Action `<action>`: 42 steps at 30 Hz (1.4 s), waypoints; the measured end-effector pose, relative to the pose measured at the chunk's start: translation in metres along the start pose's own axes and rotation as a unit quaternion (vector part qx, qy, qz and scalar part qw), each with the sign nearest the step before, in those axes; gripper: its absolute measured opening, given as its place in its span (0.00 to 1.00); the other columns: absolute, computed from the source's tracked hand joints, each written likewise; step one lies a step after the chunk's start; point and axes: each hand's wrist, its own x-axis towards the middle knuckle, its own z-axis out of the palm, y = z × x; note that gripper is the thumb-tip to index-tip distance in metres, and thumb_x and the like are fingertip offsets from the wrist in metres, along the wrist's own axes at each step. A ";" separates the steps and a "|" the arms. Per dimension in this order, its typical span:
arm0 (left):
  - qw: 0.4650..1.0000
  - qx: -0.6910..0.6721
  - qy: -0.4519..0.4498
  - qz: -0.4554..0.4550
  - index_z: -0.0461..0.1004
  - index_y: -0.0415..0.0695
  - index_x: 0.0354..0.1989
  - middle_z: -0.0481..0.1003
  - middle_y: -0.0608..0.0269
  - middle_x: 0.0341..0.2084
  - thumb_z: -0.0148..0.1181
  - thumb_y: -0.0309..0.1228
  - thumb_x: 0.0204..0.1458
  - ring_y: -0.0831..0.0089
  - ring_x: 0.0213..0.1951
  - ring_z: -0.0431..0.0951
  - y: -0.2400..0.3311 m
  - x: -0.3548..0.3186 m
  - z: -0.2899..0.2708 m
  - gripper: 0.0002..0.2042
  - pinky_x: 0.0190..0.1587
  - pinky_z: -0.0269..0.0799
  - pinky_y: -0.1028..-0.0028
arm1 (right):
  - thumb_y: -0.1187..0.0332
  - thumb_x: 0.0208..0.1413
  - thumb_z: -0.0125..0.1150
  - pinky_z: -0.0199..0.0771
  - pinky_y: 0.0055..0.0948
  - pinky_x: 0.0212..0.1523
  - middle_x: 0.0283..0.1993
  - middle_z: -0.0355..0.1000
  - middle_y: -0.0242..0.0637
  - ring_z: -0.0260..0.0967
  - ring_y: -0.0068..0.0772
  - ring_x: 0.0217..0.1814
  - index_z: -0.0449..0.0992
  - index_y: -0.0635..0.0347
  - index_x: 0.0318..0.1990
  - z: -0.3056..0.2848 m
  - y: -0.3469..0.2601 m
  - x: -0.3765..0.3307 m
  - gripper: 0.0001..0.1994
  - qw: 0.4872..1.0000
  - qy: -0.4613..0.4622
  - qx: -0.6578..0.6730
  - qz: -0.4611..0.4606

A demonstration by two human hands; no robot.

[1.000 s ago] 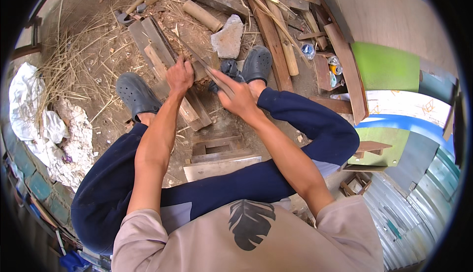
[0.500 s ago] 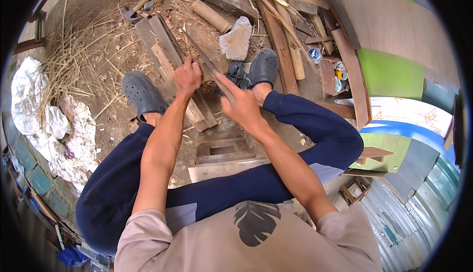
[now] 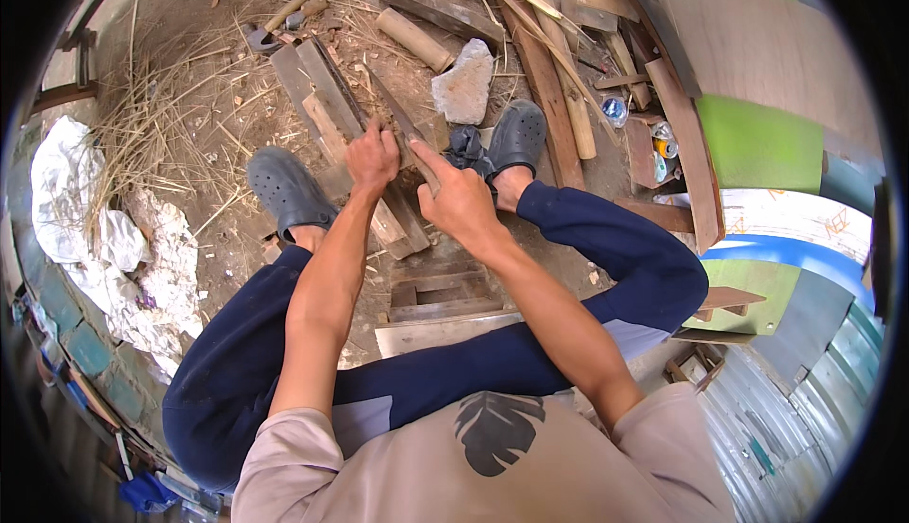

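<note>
My right hand (image 3: 461, 203) is wrapped round the handle of a long knife (image 3: 394, 109). Its narrow blade points up and away to the left, ending in a sharp tip. Close beside it, my left hand (image 3: 373, 157) is closed in a fist at the edge of a wooden plank (image 3: 305, 83). A thin dark strip (image 3: 343, 86) runs along that plank toward the left fist; what the fingers grip is hidden. A paler length of wood (image 3: 327, 130) lies along the plank, slanting down between my feet under the left hand.
A low wooden stool (image 3: 445, 310) stands between my legs. Beyond the right shoe (image 3: 518, 135) lie long boards (image 3: 549, 78) and a rough stone block (image 3: 464, 83). Dry straw (image 3: 166, 130) and a white cloth sack (image 3: 71, 187) spread at the left. A bamboo piece (image 3: 414, 38) lies farther off.
The whole view has shifted slightly, moving the scene right and down. The right hand and knife have drawn a little closer to the left fist; both hands stay closed.
</note>
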 end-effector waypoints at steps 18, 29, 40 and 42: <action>1.000 0.017 -0.009 -0.005 0.75 0.44 0.41 0.78 0.38 0.25 0.47 0.38 0.59 0.39 0.30 0.79 -0.002 0.006 -0.003 0.14 0.39 0.72 0.45 | 0.74 0.48 0.61 0.81 0.47 0.40 0.51 0.78 0.55 0.77 0.61 0.42 0.66 0.42 0.70 -0.029 -0.017 -0.078 0.37 0.997 0.045 0.038 -0.043; 1.000 0.013 -0.023 -0.009 0.76 0.45 0.41 0.78 0.37 0.26 0.46 0.38 0.59 0.37 0.31 0.79 -0.002 0.006 -0.003 0.14 0.38 0.71 0.43 | 0.69 0.52 0.61 0.80 0.52 0.39 0.34 0.79 0.57 0.76 0.64 0.37 0.68 0.46 0.67 0.003 -0.017 0.026 0.31 1.000 0.000 -0.009 0.015; 1.000 0.004 -0.010 -0.003 0.75 0.46 0.39 0.78 0.38 0.26 0.46 0.40 0.60 0.37 0.32 0.79 0.004 0.003 -0.001 0.13 0.38 0.70 0.43 | 0.75 0.47 0.61 0.81 0.44 0.38 0.52 0.77 0.53 0.79 0.55 0.37 0.66 0.44 0.71 -0.022 0.004 -0.074 0.38 0.999 0.025 0.002 -0.024; 0.999 0.021 -0.009 -0.031 0.75 0.46 0.40 0.79 0.38 0.27 0.45 0.41 0.61 0.37 0.32 0.79 -0.002 0.009 0.002 0.14 0.39 0.70 0.43 | 0.75 0.49 0.60 0.81 0.43 0.40 0.57 0.76 0.51 0.79 0.56 0.40 0.66 0.44 0.70 0.000 0.016 -0.028 0.36 0.999 0.015 -0.001 -0.035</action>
